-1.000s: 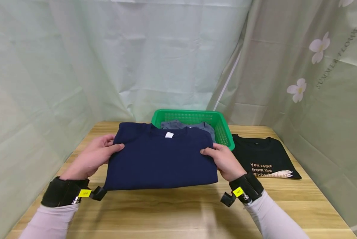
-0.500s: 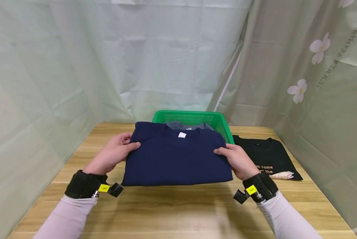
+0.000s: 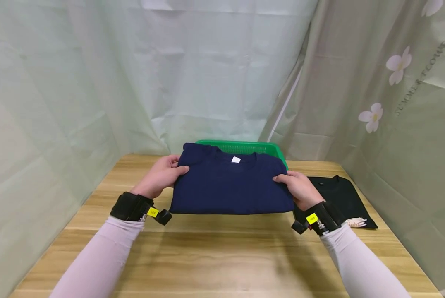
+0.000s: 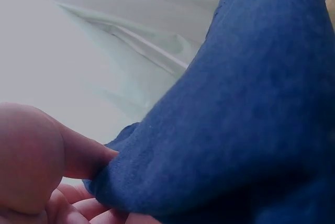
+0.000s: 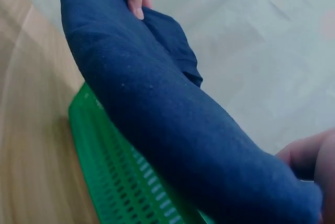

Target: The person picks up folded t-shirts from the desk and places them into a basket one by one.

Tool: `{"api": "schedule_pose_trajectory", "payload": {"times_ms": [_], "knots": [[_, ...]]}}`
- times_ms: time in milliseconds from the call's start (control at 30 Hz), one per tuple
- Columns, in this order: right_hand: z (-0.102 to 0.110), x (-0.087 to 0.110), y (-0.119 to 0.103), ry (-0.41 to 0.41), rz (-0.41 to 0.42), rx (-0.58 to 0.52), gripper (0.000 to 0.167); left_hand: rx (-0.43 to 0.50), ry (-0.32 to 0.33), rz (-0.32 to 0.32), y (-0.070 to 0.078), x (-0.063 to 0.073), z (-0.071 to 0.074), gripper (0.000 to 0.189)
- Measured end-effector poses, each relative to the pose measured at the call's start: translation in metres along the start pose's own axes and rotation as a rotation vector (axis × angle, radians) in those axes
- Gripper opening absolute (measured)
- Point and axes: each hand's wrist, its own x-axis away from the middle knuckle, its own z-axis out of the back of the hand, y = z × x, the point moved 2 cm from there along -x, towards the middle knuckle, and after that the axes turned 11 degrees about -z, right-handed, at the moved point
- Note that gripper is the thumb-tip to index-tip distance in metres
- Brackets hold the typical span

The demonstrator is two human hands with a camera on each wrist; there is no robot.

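Observation:
A folded navy T-shirt with a white neck label is held up above the table between both hands. My left hand pinches its left side, thumb on top and fingers underneath. On the opposite side my right hand grips the shirt the same way. Behind it stands a green plastic basket, mostly covered by the shirt in the head view. The right wrist view shows the basket's slotted wall below the shirt's folded edge.
A folded black T-shirt with printed lettering lies on the wooden table at the right, partly behind my right hand. Pale curtains with flower prints enclose the table at the back and sides.
Both hands have carried the navy T-shirt to the right and a little farther away. The grey garment seen in the basket before is now hidden behind it.

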Motion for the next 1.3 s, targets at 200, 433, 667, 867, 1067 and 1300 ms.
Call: {"api": "schedule_pose_trajectory", "payload": {"times_ms": [200,433,667,867,1067,1300], "knots": [[0.004,-0.019,-0.009,0.014,-0.008,0.044,0.046,-0.034,0.025,0.036,-0.005,-0.019,0.000,0.038],[0.009,-0.038,-0.024,0.046,0.011,0.066,0.053,-0.057,0.047,0.051,-0.006,-0.041,0.003,0.040],[0.012,-0.051,-0.045,0.130,0.044,0.117,0.056,-0.082,0.080,0.059,0.002,-0.065,0.003,0.044],[0.014,-0.059,-0.054,0.203,0.056,0.208,0.056,-0.089,0.107,0.074,0.004,-0.085,-0.001,0.046],[0.013,-0.064,-0.059,0.251,0.052,0.245,0.057,-0.085,0.138,0.075,0.004,-0.101,-0.004,0.045],[0.013,-0.066,-0.053,0.321,0.057,0.376,0.051,-0.203,0.110,0.043,-0.003,-0.101,-0.011,0.048]]}}
